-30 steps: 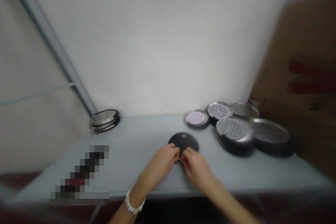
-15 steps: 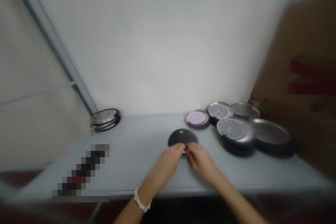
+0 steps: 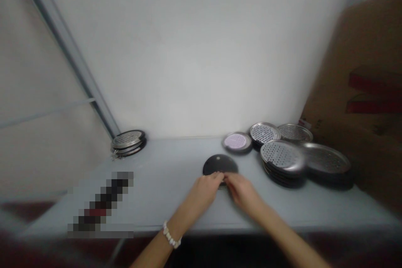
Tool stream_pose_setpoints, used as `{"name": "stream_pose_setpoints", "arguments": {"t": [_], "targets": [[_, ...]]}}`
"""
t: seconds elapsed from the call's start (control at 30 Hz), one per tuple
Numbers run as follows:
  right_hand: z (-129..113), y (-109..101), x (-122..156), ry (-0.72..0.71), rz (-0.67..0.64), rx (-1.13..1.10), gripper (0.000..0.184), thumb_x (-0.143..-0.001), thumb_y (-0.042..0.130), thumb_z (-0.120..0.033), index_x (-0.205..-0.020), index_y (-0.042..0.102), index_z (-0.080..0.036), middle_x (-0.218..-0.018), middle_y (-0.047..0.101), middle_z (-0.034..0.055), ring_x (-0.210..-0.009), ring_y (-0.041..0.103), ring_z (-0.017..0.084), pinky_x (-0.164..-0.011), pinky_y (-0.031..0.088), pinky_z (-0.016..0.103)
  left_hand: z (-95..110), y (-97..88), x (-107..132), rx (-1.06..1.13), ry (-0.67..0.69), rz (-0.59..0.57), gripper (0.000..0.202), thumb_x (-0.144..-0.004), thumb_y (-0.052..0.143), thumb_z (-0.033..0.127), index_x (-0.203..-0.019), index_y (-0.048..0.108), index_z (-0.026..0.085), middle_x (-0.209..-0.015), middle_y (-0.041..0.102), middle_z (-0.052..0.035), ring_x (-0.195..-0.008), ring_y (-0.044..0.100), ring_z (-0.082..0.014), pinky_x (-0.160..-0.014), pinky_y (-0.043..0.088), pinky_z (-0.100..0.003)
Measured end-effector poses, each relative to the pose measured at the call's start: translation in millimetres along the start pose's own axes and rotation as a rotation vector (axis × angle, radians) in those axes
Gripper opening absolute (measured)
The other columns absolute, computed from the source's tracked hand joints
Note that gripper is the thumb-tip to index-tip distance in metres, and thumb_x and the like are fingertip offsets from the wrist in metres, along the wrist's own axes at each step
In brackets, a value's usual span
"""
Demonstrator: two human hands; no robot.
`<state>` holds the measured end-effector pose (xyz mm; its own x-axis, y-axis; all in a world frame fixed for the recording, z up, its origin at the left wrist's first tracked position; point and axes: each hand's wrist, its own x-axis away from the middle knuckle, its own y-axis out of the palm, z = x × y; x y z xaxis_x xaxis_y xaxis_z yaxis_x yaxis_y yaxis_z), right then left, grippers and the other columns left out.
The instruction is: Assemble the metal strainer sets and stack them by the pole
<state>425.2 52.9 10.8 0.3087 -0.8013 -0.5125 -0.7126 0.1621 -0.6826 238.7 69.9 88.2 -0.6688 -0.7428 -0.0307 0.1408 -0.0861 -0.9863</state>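
Note:
A dark round disc (image 3: 220, 164) lies flat in the middle of the grey table (image 3: 169, 184). My left hand (image 3: 205, 188) and my right hand (image 3: 242, 189) meet fingertip to fingertip at the disc's near edge, both with fingers curled in a pinch. Something small and metallic sits between the fingertips, too small and blurred to name. A white bead bracelet (image 3: 171, 238) circles my left wrist.
Stacks of perforated metal discs (image 3: 281, 157) crowd the table's right side, with a pale disc (image 3: 237, 141) beside them. Another small stack (image 3: 128, 141) sits at the back left. A brown cardboard box (image 3: 364, 92) stands at the right. A white wall rises behind.
Both hands have shifted slightly away from me along with the dark disc, staying pinched together at its near edge.

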Motion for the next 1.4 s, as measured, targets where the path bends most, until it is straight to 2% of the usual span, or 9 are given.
{"name": "stream_pose_setpoints", "arguments": {"t": [0.13, 0.33, 0.57, 0.8, 1.07, 1.27, 1.4], "targets": [[2.0, -0.4, -0.5, -0.018, -0.017, 0.021, 0.035, -0.094, 0.045, -0.002, -0.118, 0.067, -0.017, -0.126, 0.07, 0.0146, -0.118, 0.065, 0.025, -0.102, 0.051, 0.043, -0.9, 1.5, 0.9, -0.015, 0.012, 0.017, 0.035, -0.097, 0.037, 0.003, -0.119, 0.058, 0.02, -0.12, 0.072, -0.0108, -0.114, 0.069, -0.0249, -0.091, 0.053, -0.033], [0.4, -9.6, -4.0, -0.04, -0.057, 0.024, 0.03, -0.097, 0.044, -0.004, -0.112, 0.067, -0.016, -0.124, 0.07, 0.0153, -0.118, 0.064, 0.025, -0.103, 0.05, 0.043, -6.9, 11.3, 1.3, 0.003, 0.027, 0.079, 0.029, -0.101, 0.039, 0.009, -0.12, 0.058, 0.02, -0.122, 0.071, -0.0102, -0.11, 0.07, -0.0257, -0.087, 0.054, -0.033], [-1.3, -28.4, -8.9, -0.034, -0.075, -0.047, 0.022, -0.1, 0.047, -0.011, -0.097, 0.067, -0.019, -0.119, 0.072, 0.0121, -0.11, 0.067, 0.023, -0.098, 0.051, 0.04, -9.5, 11.8, -1.6, 0.016, -0.024, 0.058, 0.024, -0.106, 0.038, 0.024, -0.115, 0.061, 0.02, -0.106, 0.075, -0.0101, -0.098, 0.073, -0.0253, -0.082, 0.053, -0.031], [2.3, -25.8, -5.8, -0.049, -0.065, -0.091, 0.02, -0.102, 0.045, -0.012, -0.102, 0.063, -0.021, -0.125, 0.068, 0.0128, -0.122, 0.06, 0.024, -0.105, 0.046, 0.043, -5.7, 12.5, -2.9, -0.043, 0.082, 0.05, 0.039, -0.098, 0.038, 0.004, -0.132, 0.053, 0.019, -0.132, 0.067, -0.013, -0.116, 0.068, -0.0246, -0.095, 0.053, -0.034], [4.2, -24.3, -4.4, -0.056, -0.024, -0.092, 0.02, -0.104, 0.044, -0.014, -0.105, 0.063, -0.02, -0.124, 0.068, 0.0123, -0.118, 0.06, 0.023, -0.105, 0.047, 0.043, -6.1, 22.6, -5.1, -0.12, 0.098, 0.099, 0.038, -0.098, 0.04, 0.004, -0.131, 0.056, 0.017, -0.142, 0.061, -0.0156, -0.119, 0.067, -0.0263, -0.095, 0.056, -0.037], [3.0, -27.6, -5.3, -0.065, -0.056, -0.069, 0.022, -0.104, 0.043, -0.013, -0.108, 0.064, -0.019, -0.124, 0.069, 0.0131, -0.119, 0.061, 0.024, -0.105, 0.047, 0.043, -10.7, 21.7, -9.2, -0.151, 0.149, 0.091, 0.033, -0.099, 0.043, 0.007, -0.125, 0.059, 0.018, -0.129, 0.067, -0.0127, -0.106, 0.07, -0.0253, -0.089, 0.058, -0.037], [7.0, -26.3, -5.4, -0.1, -0.046, -0.057, 0.022, -0.105, 0.043, -0.014, -0.108, 0.064, -0.019, -0.129, 0.067, 0.0141, -0.121, 0.061, 0.026, -0.106, 0.048, 0.046, -13.0, 16.7, -11.3, -0.167, 0.178, 0.083, 0.029, -0.099, 0.046, 0.007, -0.121, 0.061, 0.017, -0.129, 0.066, -0.0128, -0.114, 0.067, -0.026, -0.096, 0.057, -0.039]]}}
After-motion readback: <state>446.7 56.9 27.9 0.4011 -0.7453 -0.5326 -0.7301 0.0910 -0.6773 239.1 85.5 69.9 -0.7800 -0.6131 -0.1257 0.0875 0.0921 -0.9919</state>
